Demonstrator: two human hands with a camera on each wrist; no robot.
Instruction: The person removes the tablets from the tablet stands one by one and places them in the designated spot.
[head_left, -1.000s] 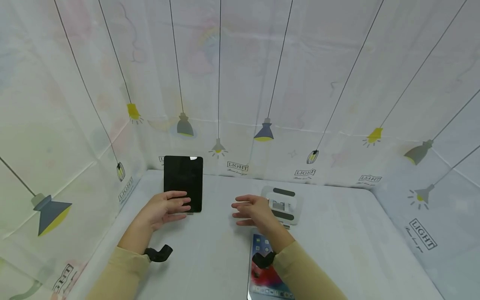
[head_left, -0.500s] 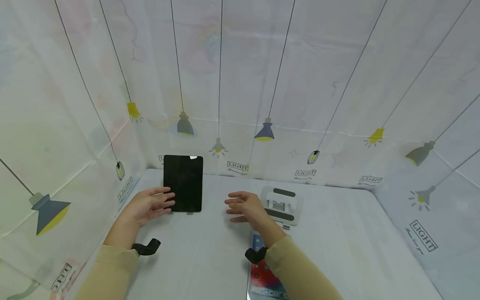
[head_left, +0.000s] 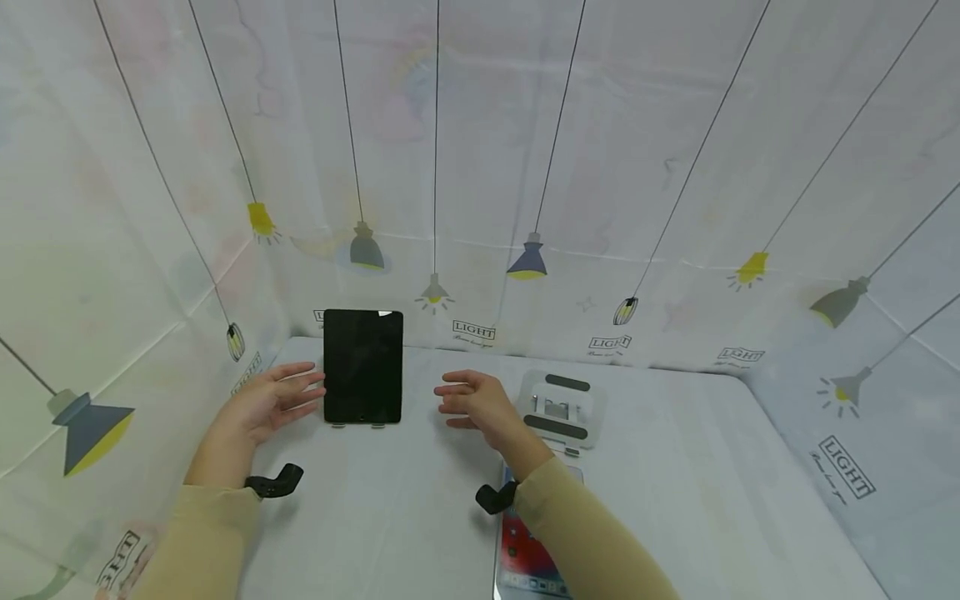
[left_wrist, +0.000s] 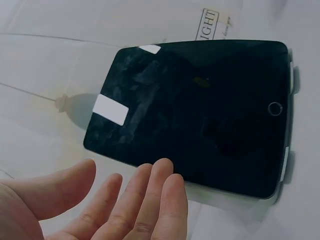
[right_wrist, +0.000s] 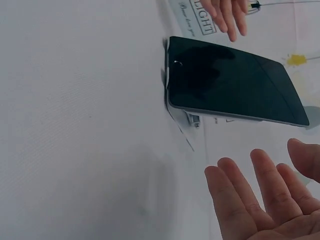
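A black-screened tablet (head_left: pixel 363 367) leans upright on a stand at the back left of the table; most of that stand is hidden behind it. Just left of the tablet is my left hand (head_left: pixel 264 403), its fingers extended and holding nothing. In the left wrist view those fingers (left_wrist: pixel 167 200) reach near the long edge of the tablet (left_wrist: pixel 200 115). My right hand (head_left: pixel 480 407) hovers to the right of the tablet, apart from it, with relaxed fingers and nothing held. The right wrist view shows the tablet (right_wrist: pixel 230 82) tilted back between both hands.
A grey-white folding stand (head_left: pixel 558 408) with dark pads lies flat right of my right hand. Below it, partly under the right forearm, lies a second tablet (head_left: pixel 525 550) with a lit, colourful screen. A white cloth wall (head_left: pixel 480 167) printed with lamps rises behind the table.
My left hand has drawn back leftward from in front of the tablet to beside it. My right hand has shifted left and slightly upward in the view. The tablet stays put.
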